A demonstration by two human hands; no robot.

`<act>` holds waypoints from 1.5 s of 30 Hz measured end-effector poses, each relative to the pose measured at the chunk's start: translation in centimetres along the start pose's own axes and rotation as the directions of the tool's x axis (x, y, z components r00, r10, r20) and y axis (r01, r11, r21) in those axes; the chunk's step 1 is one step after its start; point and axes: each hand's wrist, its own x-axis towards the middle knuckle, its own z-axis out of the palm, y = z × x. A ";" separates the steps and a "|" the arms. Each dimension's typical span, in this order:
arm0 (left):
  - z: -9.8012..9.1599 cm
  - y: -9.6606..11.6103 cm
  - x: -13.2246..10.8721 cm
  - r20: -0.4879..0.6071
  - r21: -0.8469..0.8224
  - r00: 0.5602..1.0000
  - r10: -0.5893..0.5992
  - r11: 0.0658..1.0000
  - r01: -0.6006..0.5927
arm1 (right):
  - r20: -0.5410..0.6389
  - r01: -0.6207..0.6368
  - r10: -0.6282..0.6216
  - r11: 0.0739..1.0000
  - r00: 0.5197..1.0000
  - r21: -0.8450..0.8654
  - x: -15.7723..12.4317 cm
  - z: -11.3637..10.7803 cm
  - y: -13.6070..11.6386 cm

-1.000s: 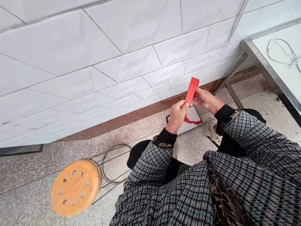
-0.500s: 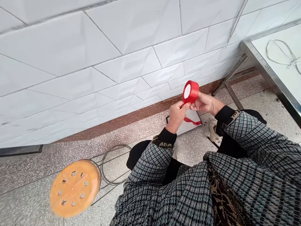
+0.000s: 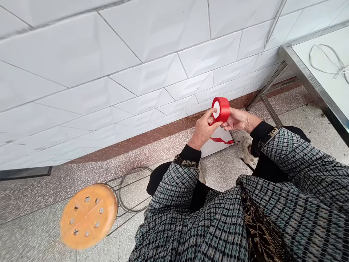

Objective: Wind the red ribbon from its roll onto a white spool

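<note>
A roll of red ribbon (image 3: 224, 109) with a white core is held up between my two hands. My left hand (image 3: 204, 127) grips its left side, with fingertips at the white core and the thumb under the lower edge. My right hand (image 3: 237, 119) holds the roll from the right and below; its fingers are partly behind the roll. Beneath the hands, a white board (image 3: 214, 146) with a dark edge lies on the floor, and a red strip of ribbon (image 3: 221, 140) shows across it.
An orange round stool (image 3: 88, 216) with metal legs is at the lower left. On the right stands a metal-framed table (image 3: 313, 80) with a loop of cable (image 3: 339, 67) on top. A white tiled wall (image 3: 152, 80) runs across the front.
My left hand has shifted its grip: its fingers have moved up onto the roll's white core. The roll has turned slightly and sits a little lower.
</note>
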 end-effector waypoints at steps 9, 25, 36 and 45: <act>-1.1 0.1 0.0 0.123 -0.291 0.988 -0.090 0.949 0.123 | -0.022 0.393 -0.426 0.852 0.905 -0.346 -0.9 0.8 0.0; 2.5 -0.2 -1.2 -0.030 -0.338 0.987 -0.159 0.931 0.139 | -0.374 0.356 -0.390 0.921 0.842 -0.158 1.5 -0.6 -0.4; 2.3 -0.8 -0.7 0.009 -0.189 0.983 -0.184 0.965 0.183 | -0.168 0.222 -0.212 0.974 0.963 0.044 0.3 0.6 -0.3; 1.9 -0.6 -0.6 -0.135 -0.078 0.987 -0.082 0.994 0.072 | -0.076 0.110 -0.106 0.993 0.991 0.052 0.6 -0.6 -0.6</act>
